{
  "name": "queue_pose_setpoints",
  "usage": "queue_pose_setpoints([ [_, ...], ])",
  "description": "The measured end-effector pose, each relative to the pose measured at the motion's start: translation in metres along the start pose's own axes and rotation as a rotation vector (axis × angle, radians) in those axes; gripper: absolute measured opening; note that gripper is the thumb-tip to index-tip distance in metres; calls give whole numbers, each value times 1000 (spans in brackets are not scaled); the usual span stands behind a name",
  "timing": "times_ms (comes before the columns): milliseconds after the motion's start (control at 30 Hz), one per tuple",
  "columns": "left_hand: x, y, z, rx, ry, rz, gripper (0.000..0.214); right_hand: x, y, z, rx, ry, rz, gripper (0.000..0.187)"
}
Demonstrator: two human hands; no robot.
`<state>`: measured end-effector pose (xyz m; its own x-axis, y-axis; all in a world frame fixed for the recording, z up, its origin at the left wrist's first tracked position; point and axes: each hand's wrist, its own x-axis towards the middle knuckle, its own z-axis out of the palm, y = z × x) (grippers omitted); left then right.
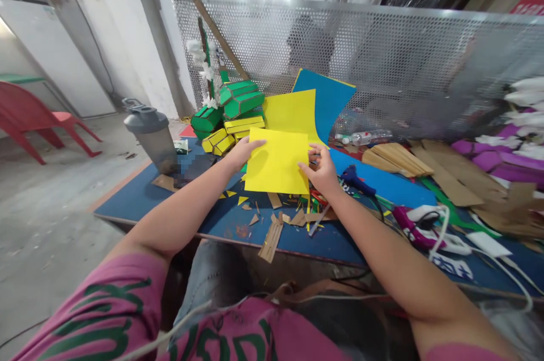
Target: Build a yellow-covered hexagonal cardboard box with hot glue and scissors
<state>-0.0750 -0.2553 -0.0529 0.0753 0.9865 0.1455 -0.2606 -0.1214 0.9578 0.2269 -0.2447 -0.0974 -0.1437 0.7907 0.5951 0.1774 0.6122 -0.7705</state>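
Observation:
A squarish yellow sheet (277,162) is held up over the front half of the table. My left hand (246,152) grips its left edge, thumb on the face and the other fingers hidden behind. At the right edge, my right hand (321,168) pinches the sheet between thumb and fingers. Behind it stands a larger curved yellow sheet (293,111), leaning by a blue sheet (329,100) with a yellow edge. Green faceted boxes (242,98) and yellow ones (219,141) are piled to the left of these sheets.
Cardboard scraps (272,236) and yellow offcuts litter the blue table (144,196). A shaker bottle (148,131) stands at the left. To the right lie a blue glue gun (359,179), a power strip (408,225) with cables, cardboard strips (397,158) and purple pieces (501,160). A perforated metal panel (255,32) rises behind.

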Motion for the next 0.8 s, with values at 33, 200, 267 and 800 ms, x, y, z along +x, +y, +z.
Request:
queue_pose_setpoints([
  [33, 2, -4, -1, -6, -5, -2, 55, 2, 5, 0, 30, -2, 49, 71],
  [200, 10, -13, -18, 57, -39, -86, 67, 12, 15, -5, 183, 196, 197, 75],
  [267, 9, -8, -30, 172, -66, -203, 78, 17, 16, -11, 316, 285, 279, 69],
  [800, -17, 9, -18, 831, -365, 369, 106, 29, -13, -35, 689, 117, 340, 71],
])
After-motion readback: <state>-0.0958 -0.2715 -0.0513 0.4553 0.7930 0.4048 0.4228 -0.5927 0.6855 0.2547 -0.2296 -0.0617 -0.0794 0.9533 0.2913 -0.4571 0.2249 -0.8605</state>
